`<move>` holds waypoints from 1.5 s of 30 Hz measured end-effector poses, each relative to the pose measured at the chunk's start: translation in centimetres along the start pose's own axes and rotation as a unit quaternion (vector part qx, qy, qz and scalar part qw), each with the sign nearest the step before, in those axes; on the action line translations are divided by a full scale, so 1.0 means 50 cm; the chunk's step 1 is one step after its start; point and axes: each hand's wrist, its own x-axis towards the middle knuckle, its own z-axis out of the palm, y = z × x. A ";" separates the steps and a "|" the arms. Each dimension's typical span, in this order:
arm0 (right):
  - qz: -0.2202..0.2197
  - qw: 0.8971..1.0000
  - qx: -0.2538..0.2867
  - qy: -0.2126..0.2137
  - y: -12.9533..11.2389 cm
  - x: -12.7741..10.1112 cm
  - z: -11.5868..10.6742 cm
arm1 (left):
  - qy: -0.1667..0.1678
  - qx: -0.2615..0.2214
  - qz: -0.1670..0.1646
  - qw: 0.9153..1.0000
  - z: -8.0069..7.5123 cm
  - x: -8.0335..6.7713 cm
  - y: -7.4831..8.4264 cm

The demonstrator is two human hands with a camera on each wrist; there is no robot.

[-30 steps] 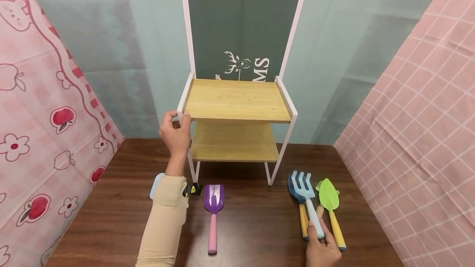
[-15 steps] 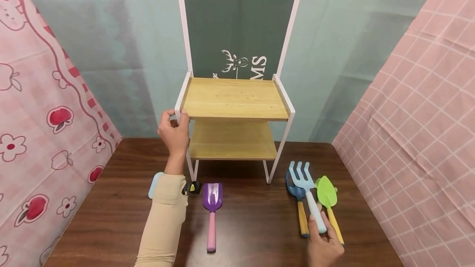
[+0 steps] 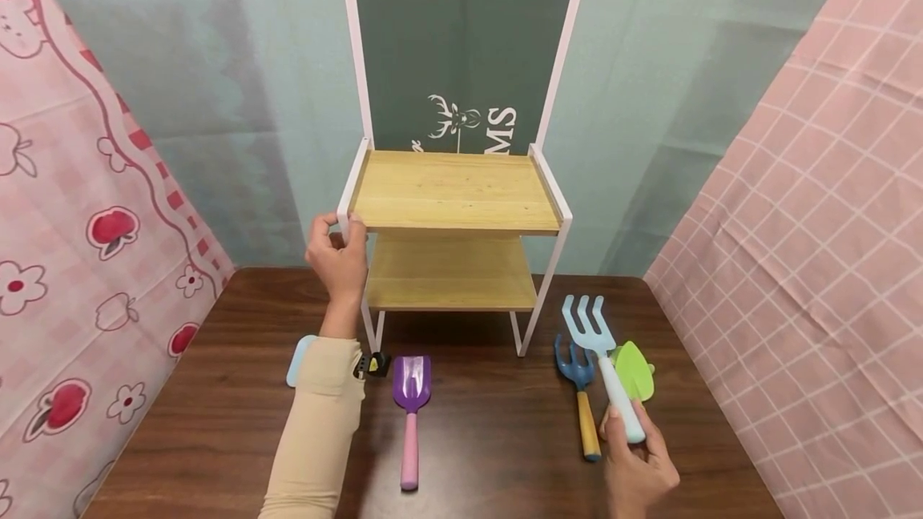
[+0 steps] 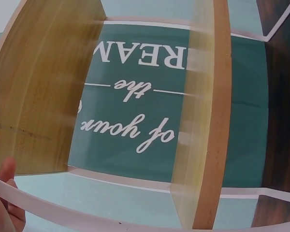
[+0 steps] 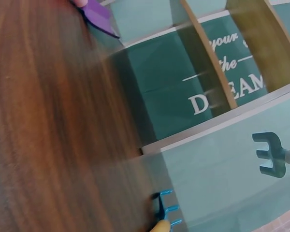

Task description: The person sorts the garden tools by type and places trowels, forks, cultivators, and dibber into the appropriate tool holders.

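From the head view, the right hand (image 3: 638, 475) has lifted the light blue fork (image 3: 598, 347) off the brown table (image 3: 505, 439), its prongs now higher than before; the dark blue fork (image 3: 580, 391) and green trowel (image 3: 634, 371) stay lying beside it. The left hand (image 3: 337, 259) still grips the shelf (image 3: 454, 191) at its front corner. The left wrist view shows fingers (image 4: 5, 193) on the white frame. The right wrist view shows the fork's prongs raised above the table.
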 end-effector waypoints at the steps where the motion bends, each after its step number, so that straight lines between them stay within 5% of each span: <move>1: 0.002 1.000 0.003 -0.002 -0.023 0.002 0.013 | 0.002 -0.002 0.001 1.000 -0.002 -0.002 0.011; 4: -0.007 1.000 -0.001 -0.007 -0.054 0.007 0.032 | 0.003 -0.013 0.008 1.000 -0.007 -0.006 0.040; 10: -0.030 0.999 0.028 -0.022 -0.028 0.012 0.025 | -0.006 -0.024 -0.002 1.000 -0.012 -0.008 0.069; 13: -0.025 0.999 0.031 -0.023 -0.043 0.016 0.035 | -0.010 -0.033 -0.006 0.999 -0.011 -0.006 0.065; 21: -0.021 1.000 0.017 -0.008 -0.094 0.032 0.069 | -0.040 -0.075 -0.039 0.996 0.002 0.006 -0.007; 34: -0.098 0.995 -0.002 0.008 -0.169 0.058 0.123 | -0.053 -0.095 -0.047 0.993 0.003 0.005 -0.019; 45: -0.130 0.991 0.028 0.024 -0.175 0.079 0.156 | -0.062 -0.149 -0.052 0.986 -0.009 0.000 0.044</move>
